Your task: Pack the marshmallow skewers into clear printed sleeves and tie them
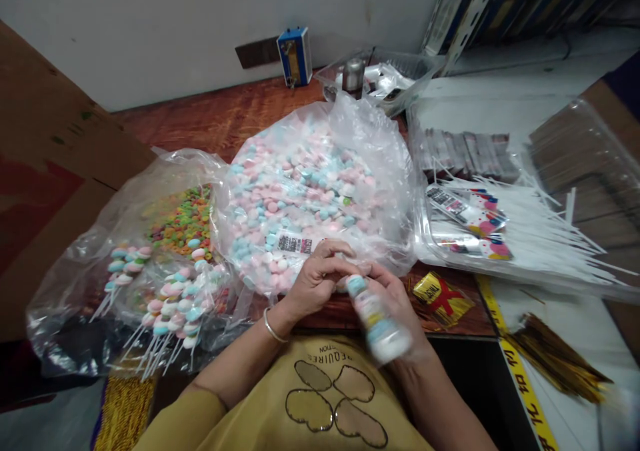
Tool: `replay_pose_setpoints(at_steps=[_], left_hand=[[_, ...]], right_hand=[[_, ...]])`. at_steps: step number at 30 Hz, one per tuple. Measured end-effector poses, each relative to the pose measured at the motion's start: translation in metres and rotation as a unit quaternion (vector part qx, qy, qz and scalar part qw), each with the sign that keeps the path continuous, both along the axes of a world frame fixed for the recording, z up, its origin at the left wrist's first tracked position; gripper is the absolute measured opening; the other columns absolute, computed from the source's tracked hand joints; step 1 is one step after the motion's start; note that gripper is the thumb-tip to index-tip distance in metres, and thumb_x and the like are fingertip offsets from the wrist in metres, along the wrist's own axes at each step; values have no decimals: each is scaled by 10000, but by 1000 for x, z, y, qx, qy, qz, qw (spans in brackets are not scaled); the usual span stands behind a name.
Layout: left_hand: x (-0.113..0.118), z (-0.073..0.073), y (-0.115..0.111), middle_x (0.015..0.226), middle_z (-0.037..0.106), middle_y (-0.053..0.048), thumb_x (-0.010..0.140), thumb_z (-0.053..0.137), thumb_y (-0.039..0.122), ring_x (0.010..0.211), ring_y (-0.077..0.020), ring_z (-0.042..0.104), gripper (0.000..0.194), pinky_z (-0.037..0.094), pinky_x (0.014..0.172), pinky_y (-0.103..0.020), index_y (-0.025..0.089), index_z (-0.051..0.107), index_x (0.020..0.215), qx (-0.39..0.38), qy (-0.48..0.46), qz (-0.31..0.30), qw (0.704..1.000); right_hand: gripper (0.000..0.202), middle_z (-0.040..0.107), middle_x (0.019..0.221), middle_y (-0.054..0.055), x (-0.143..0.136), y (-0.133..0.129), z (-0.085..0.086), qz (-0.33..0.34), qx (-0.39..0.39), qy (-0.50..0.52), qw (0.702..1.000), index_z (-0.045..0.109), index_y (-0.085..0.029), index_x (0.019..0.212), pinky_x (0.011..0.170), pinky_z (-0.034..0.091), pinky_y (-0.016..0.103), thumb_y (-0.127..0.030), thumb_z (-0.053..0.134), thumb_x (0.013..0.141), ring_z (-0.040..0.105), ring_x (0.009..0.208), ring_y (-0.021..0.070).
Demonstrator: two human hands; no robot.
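Observation:
My right hand [395,297] is closed around a marshmallow skewer [375,314], a stack of blue, white, pink and yellow pieces, blurred toward its lower end. Close beside it, my left hand [317,274] has its fingers bent together near the skewer's upper end; what they pinch is hidden. A printed clear wrapper [295,243] shows just past my left fingers, over the big bag of pastel marshmallows [305,184]; I cannot tell if the fingers touch it. Finished-looking marshmallow sticks [175,304] lie in a pile to the left on plastic.
Left of the marshmallow bag is a bag of colourful ring-shaped pieces [183,221], with a cardboard box [60,171] beyond. At right, a clear tray [420,254] holds white sticks [530,231] and printed wrappers [465,211]. Gold twist ties [555,357] lie near a yellow tape measure [520,377].

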State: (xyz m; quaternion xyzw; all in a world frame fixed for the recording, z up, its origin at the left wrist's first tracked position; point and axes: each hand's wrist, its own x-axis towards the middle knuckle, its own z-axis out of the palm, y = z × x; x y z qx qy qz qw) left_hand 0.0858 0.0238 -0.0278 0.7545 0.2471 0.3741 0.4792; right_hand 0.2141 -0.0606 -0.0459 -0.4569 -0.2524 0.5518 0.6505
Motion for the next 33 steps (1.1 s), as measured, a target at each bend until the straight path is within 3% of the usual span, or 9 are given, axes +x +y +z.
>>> replay_pose_setpoints(at_steps=[3, 5, 9, 13, 18, 23, 27, 31, 33], left_hand=[[-18, 29, 0, 1359, 622, -113, 923, 594, 159, 1273, -264, 574, 254, 480, 1045, -477, 286, 795, 1014, 110, 4, 65, 992], [-29, 48, -8, 1080, 713, -95, 917, 589, 152, 1008, -222, 665, 276, 543, 878, -398, 293, 790, 1043, 120, 3, 55, 991], [-33, 62, -26, 778, 725, -73, 1007, 499, 416, 654, -185, 642, 347, 525, 660, -336, 242, 796, 1051, -123, 110, -185, 969], [-24, 53, -21, 1046, 751, -190, 925, 203, 797, 953, -306, 718, 853, 579, 803, -457, 202, 789, 1095, -306, -26, -142, 941], [-33, 49, -9, 1641, 401, -6, 855, 70, 845, 1553, -350, 270, 954, 208, 1261, -549, 272, 827, 951, -147, 50, -186, 970], [-33, 35, -14, 1743, 18, 10, 933, 265, 778, 1558, -403, -208, 755, -112, 1211, -678, 296, 665, 1355, 68, 190, -91, 975], [-27, 29, -9, 1747, -17, -16, 900, 209, 825, 1581, -389, -107, 854, -40, 1254, -619, 310, 511, 1510, 13, 89, -119, 989], [-27, 35, -17, 1602, 456, -102, 862, 697, 569, 1550, -380, 268, 510, 236, 1245, -568, 299, 704, 1295, -49, 47, -132, 989], [-32, 41, -24, 1329, 696, -114, 875, 733, 364, 1397, -341, 527, 276, 384, 1174, -520, 278, 767, 1136, -88, 18, -114, 989]], right_hand=[[159, 537, 673, -31, 9, -7, 10, -49, 30, -136, 989, 606, -225, 794, 515, 403, 245, -337, 698, 859, 458, 560, 120], [88, 580, 743, -10, 16, -13, 18, -126, 62, -277, 951, 619, -227, 810, 597, 442, 260, -243, 658, 887, 524, 652, 140], [146, 626, 804, -1, 21, -23, 39, -137, 171, -449, 866, 635, -247, 939, 660, 467, 281, -116, 630, 876, 578, 713, 156], [180, 638, 763, -8, 15, -24, 49, 11, 261, -496, 828, 609, -242, 911, 617, 461, 266, -70, 599, 859, 590, 670, 145], [170, 544, 672, -31, 12, -18, 40, 13, 147, -434, 889, 556, -221, 741, 538, 391, 237, -130, 586, 881, 501, 589, 116], [133, 559, 710, -27, 10, -21, 39, -38, 95, -311, 945, 600, -216, 766, 587, 428, 222, -186, 612, 895, 513, 646, 120], [140, 603, 724, -15, 1, -21, 27, 52, 49, -184, 980, 630, -206, 751, 618, 471, 235, -270, 687, 861, 544, 658, 131], [173, 682, 755, 11, -11, -11, 12, 71, -19, -77, 994, 708, -201, 834, 618, 507, 270, -340, 786, 765, 615, 690, 175], [230, 719, 792, 27, -16, -8, 11, 76, -23, -78, 994, 743, -206, 876, 623, 525, 282, -359, 823, 725, 652, 727, 201]])
